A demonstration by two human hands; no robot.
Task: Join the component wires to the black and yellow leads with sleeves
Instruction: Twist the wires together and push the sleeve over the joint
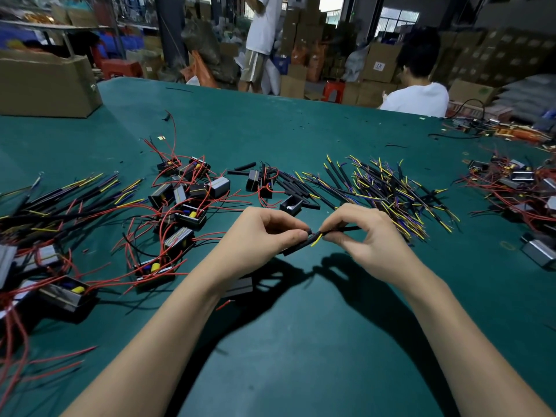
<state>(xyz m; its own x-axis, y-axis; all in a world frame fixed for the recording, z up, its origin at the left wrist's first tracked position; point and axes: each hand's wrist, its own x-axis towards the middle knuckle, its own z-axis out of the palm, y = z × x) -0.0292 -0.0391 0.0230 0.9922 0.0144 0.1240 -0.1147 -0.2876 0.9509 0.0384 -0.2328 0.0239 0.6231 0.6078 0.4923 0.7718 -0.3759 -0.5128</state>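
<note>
With the left hand (264, 233) pinching a black sleeve (296, 247) and the right hand (361, 233) pinching a black-and-yellow lead (334, 231), the yellow tip (316, 240) may miss the sleeve mouth and bend.

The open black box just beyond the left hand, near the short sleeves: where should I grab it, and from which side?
Probably from above, pinching the two long outer walls of the black box. It sits flat on the green table with its open side up, so the walls are exposed. Come straight down: sleeves lie close behind it and the left hand is just in front.
</note>
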